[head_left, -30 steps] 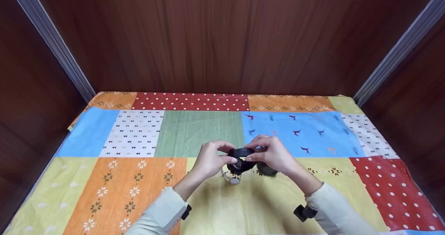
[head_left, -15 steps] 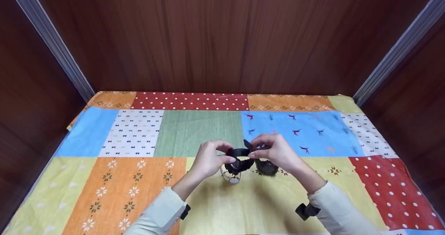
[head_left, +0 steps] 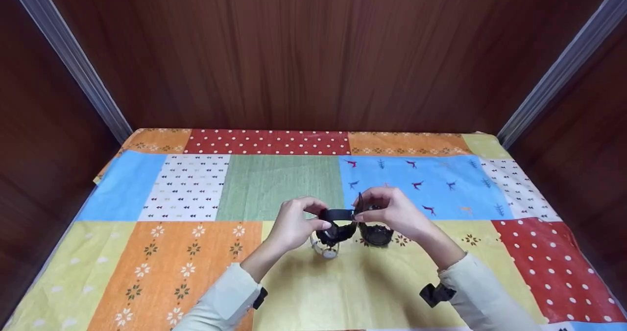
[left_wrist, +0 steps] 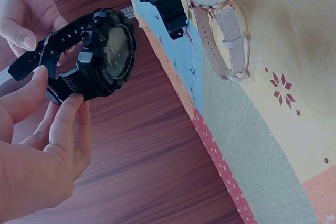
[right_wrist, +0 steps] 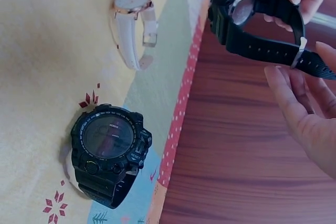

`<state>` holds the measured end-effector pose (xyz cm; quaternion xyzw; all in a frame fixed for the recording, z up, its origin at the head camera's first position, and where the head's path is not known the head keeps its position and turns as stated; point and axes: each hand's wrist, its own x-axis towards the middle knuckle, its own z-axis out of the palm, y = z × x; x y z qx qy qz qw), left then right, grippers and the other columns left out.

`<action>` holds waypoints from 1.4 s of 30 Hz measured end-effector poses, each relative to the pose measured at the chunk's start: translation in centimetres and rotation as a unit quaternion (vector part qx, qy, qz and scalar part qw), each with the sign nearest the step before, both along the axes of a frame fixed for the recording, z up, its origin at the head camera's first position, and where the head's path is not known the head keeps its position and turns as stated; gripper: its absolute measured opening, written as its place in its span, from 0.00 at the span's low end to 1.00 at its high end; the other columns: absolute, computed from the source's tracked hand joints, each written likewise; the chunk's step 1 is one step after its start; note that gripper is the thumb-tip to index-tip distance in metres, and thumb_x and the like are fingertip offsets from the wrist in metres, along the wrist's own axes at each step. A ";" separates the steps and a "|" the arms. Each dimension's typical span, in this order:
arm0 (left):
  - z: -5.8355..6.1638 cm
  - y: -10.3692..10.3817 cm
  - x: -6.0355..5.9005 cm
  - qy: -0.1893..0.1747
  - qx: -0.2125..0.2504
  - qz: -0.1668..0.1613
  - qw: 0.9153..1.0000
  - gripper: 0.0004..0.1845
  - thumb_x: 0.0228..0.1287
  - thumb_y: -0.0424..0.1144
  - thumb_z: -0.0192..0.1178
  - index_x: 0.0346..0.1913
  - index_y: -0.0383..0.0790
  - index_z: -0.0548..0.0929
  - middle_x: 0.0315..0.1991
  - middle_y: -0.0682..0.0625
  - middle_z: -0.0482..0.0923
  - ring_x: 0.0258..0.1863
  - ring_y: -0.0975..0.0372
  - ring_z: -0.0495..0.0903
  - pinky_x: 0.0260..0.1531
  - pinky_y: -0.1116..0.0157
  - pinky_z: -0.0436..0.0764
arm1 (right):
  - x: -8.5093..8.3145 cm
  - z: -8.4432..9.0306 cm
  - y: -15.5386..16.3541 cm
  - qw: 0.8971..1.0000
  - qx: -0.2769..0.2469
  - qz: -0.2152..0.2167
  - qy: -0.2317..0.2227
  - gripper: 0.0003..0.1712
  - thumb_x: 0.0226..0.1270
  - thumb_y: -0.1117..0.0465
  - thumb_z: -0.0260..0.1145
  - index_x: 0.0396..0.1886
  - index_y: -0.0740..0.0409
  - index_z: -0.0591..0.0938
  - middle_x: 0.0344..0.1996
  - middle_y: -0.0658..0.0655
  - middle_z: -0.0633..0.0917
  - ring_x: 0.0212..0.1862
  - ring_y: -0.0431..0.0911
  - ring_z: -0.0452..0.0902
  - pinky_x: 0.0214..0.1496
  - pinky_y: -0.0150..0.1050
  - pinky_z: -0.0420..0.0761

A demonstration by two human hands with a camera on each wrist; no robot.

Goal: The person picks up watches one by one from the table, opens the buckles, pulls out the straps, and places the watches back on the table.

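Patchwork cloth (head_left: 186,189) is covering the worktop at lower centre. Both hands are pinching the raised black rubber sports watch (head_left: 338,223): left hand (head_left: 294,223) by the case, right hand (head_left: 392,213) at the buckle; its strap looks unfastened. A second black watch (head_left: 376,234) and a white-strapped watch (head_left: 327,248) are lying beneath.
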<state>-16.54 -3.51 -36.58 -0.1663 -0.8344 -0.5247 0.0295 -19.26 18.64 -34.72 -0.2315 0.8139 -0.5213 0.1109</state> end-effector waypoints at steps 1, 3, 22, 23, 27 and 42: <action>0.0 0.0 0.0 0.000 -0.001 -0.001 1.000 0.11 0.48 0.27 0.67 0.38 0.32 0.82 0.33 0.46 0.82 0.38 0.55 0.79 0.43 0.58 0.75 | 0.0 0.0 0.1 1.000 0.001 0.000 0.002 0.13 0.50 0.66 0.70 0.36 0.66 0.81 0.27 0.57 0.82 0.31 0.45 0.77 0.36 0.34 0.77; 0.0 0.0 0.0 0.000 -0.002 -0.002 1.000 0.11 0.48 0.27 0.67 0.38 0.32 0.82 0.34 0.46 0.82 0.39 0.55 0.79 0.43 0.58 0.75 | 0.0 0.1 0.1 1.000 0.003 0.001 0.006 0.12 0.50 0.66 0.70 0.36 0.65 0.81 0.27 0.57 0.82 0.31 0.45 0.77 0.36 0.34 0.76; 0.1 -0.1 0.0 -0.014 -0.001 -0.004 1.000 0.12 0.49 0.27 0.66 0.40 0.33 0.82 0.36 0.45 0.81 0.41 0.54 0.78 0.45 0.57 0.74 | 0.3 0.0 0.1 0.999 -0.036 -0.023 -0.011 0.13 0.51 0.69 0.69 0.36 0.72 0.80 0.30 0.59 0.83 0.33 0.44 0.79 0.40 0.37 0.79; 0.2 0.0 0.0 -0.012 -0.003 -0.003 1.000 0.12 0.49 0.27 0.66 0.40 0.33 0.82 0.36 0.45 0.81 0.41 0.54 0.78 0.45 0.57 0.74 | 0.3 0.0 0.0 0.999 -0.038 -0.027 -0.009 0.13 0.51 0.69 0.69 0.36 0.72 0.80 0.30 0.59 0.83 0.33 0.44 0.79 0.40 0.37 0.80; 0.1 0.4 0.0 -0.014 -0.009 -0.002 1.000 0.14 0.48 0.28 0.67 0.41 0.32 0.82 0.37 0.45 0.81 0.42 0.54 0.77 0.46 0.59 0.75 | 0.4 0.1 -0.2 0.998 -0.040 -0.039 0.001 0.13 0.50 0.69 0.70 0.35 0.71 0.81 0.29 0.60 0.83 0.32 0.43 0.79 0.41 0.38 0.80; -0.6 0.7 -0.1 -0.002 -0.014 0.028 1.000 0.12 0.46 0.29 0.68 0.37 0.36 0.83 0.34 0.48 0.81 0.39 0.57 0.77 0.46 0.57 0.74 | 0.3 -0.3 -0.3 0.998 -0.041 -0.053 -0.006 0.14 0.49 0.69 0.70 0.36 0.72 0.81 0.30 0.60 0.82 0.32 0.44 0.78 0.41 0.37 0.79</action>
